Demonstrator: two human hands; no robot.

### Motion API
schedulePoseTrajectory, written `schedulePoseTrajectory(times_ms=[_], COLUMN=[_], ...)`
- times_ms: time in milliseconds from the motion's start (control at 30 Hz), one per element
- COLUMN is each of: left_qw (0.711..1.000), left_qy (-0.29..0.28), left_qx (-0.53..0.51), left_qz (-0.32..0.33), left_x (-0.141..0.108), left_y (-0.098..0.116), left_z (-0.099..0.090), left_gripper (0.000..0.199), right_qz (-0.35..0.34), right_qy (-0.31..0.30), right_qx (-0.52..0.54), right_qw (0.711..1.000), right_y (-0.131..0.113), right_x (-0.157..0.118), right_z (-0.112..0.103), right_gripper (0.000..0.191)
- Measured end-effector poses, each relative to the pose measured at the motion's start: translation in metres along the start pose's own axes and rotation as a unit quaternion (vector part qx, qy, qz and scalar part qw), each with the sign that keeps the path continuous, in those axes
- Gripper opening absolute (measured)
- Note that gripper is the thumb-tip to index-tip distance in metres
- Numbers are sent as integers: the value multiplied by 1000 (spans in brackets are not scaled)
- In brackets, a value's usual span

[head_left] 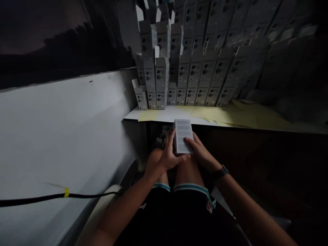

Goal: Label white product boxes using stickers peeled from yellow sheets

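Observation:
A small white cardboard box (183, 134) with printed grey text blocks on its upper face is held over my lap, just in front of the shelf edge. My left hand (169, 153) wraps its left side and lower end, thumb along the bottom edge. From the right, my right hand (203, 152) grips the same box, its thumb pressed on the printed face. The fingers underneath the box are hidden.
Stacked printed cartons (162, 82), several with raised flaps, stand along the white shelf (166, 118). Yellow paper sheets (225, 114) lie on it. A white wall (64, 130) is at left, with a black cable (41, 199) crossing in front.

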State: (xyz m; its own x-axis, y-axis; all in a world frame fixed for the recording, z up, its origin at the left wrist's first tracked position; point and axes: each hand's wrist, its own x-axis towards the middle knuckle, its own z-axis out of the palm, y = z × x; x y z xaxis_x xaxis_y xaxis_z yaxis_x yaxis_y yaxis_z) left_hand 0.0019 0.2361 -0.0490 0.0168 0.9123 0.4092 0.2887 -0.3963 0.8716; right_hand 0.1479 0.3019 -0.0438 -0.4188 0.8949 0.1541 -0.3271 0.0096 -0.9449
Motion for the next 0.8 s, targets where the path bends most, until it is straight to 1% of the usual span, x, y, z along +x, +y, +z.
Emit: schedulePoseTrajectory(times_ms=[67, 133, 200, 233, 267, 300, 367, 400, 467, 500, 533, 567, 600, 667, 700, 733, 800], left_qw=[997, 993, 989, 987, 985, 984, 980, 977, 974, 974, 975, 977, 980, 982, 982, 979, 966], left_qy=[7, 40, 80, 94, 103, 112, 128, 135, 140, 136, 127, 118, 109, 98, 104, 118, 175], left_qx=[75, 93, 102, 111, 119, 126, 143, 155, 176, 181, 181, 176, 168, 156, 156, 164, 181], left_qz=[27, 54, 66, 67, 65, 63, 55, 48, 30, 18, 5, -7, -20, -36, -31, -14, 61], left_x=[19, 42, 67, 80, 93, 105, 126, 135, 149, 154, 157, 160, 161, 160, 159, 156, 147], left_y=[-8, -18, -26, -29, -31, -34, -40, -44, -53, -57, -62, -65, -69, -72, -73, -72, -68], left_z=[-4, -9, -14, -17, -21, -24, -31, -34, -39, -41, -43, -45, -46, -48, -48, -48, -45], left_gripper=[109, 90, 74, 71, 70, 70, 70, 70, 70, 69, 69, 68, 67, 68, 70, 73, 76], right_qz=[0, -7, -30, -55, -87, -120, -172, -180, -157, -135, -116, -105, -104, -124, -137, -148, -184], right_qy=[-16, -51, -59, -47, -25, 5, 62, 81, 84, 75, 64, 57, 52, 51, 54, 62, 98], right_qx=[-5, -35, -125, -195, -275, -357, -503, -564, -665, -700, -725, -739, -746, -745, -740, -733, -720], right_qw=[1000, 998, 990, 978, 957, 926, 845, 802, 725, 697, 676, 663, 656, 654, 657, 660, 662], right_y=[-8, -16, -23, -27, -32, -37, -47, -51, -55, -55, -53, -50, -47, -41, -39, -38, -39], right_x=[25, 45, 63, 70, 77, 83, 91, 92, 91, 88, 83, 78, 72, 60, 53, 47, 32], right_z=[1, -4, -19, -31, -47, -66, -110, -133, -176, -194, -208, -218, -223, -224, -221, -216, -206], right_gripper=[59, 58, 57, 56, 52, 47, 40, 42, 54, 61, 67, 69, 69, 60, 55, 51, 38])
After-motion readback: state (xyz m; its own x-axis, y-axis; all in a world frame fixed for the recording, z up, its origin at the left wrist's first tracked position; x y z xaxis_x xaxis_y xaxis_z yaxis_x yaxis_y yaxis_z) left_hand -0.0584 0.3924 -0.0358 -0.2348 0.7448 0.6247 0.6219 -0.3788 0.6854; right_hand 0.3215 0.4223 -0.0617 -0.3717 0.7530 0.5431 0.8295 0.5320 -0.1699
